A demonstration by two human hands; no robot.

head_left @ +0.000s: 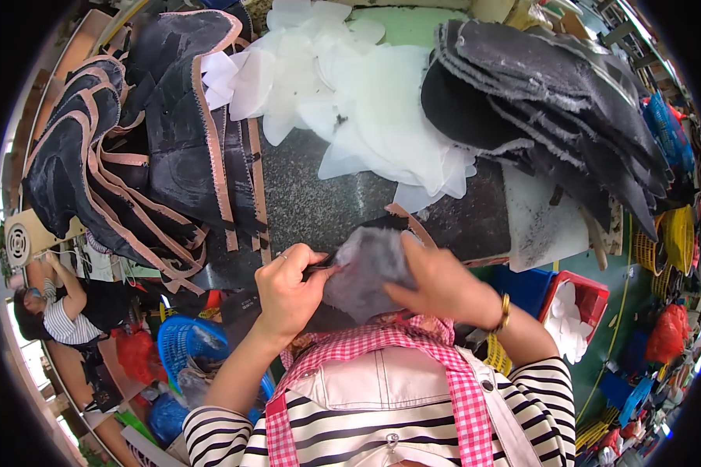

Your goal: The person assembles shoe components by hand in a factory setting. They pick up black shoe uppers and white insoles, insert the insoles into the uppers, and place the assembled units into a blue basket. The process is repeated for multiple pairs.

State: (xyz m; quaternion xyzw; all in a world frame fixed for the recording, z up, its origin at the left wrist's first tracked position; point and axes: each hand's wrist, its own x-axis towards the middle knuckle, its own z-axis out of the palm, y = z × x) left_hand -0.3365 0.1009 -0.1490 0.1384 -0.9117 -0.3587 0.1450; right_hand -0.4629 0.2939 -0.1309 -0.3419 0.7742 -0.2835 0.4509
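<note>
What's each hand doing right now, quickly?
Left hand: closed, pinching the edge of the fuzzy grey piece.
Right hand: motion-blurred at the piece's other side, fingers curved; whether it grips cannot be told.

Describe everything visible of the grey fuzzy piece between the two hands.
The grey fuzzy piece looks soft, like napped cloth, mottled in lighter and darker grey, with a rounded upper edge. A tan strip shows past its upper right; whether they join is unclear. It is held before the pink checked apron, by the dark worktop's near side. The left hand pinches its left side; the blurred right hand is at its right, contact unclear.
</note>
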